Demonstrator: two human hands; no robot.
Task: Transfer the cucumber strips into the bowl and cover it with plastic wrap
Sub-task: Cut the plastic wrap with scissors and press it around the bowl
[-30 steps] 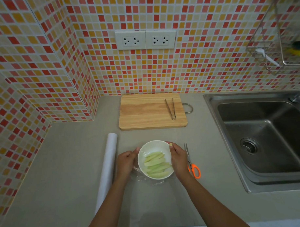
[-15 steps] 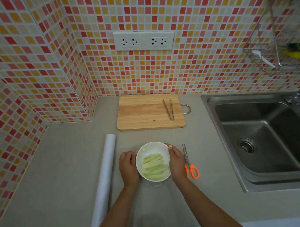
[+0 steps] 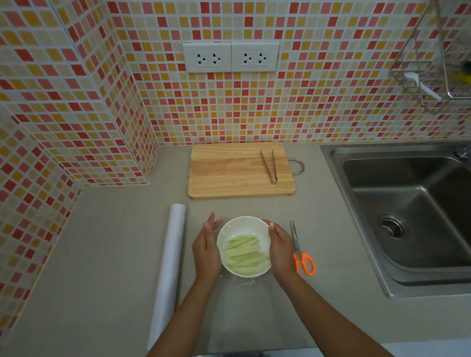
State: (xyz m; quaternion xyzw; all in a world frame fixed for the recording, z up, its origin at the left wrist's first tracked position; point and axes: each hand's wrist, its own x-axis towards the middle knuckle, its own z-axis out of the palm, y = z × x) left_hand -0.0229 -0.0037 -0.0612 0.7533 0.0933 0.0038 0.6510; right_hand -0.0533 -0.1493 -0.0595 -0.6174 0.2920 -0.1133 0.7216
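The cucumber strips (image 3: pixel 245 254) lie in the white bowl (image 3: pixel 242 226), which sits on the counter (image 3: pixel 98 250) between the two hands. Thin plastic wrap (image 3: pixel 243 282) shows crumpled at the bowl's near edge; whether it spans the top I cannot tell. The left hand (image 3: pixel 206 248) stands with fingers straight beside the rim, holding nothing. The right hand (image 3: pixel 279 247) cups the opposite wall, fingers lightly curved against it. The strips look wet and soft; the bowl is probably smooth, rigid and breakable, best taken by both sides under the rim. The film is flimsy and clingy. Scissors (image 3: pixel 301 253) lie just outside the right hand, the wrap roll (image 3: pixel 168 268) beyond the left.
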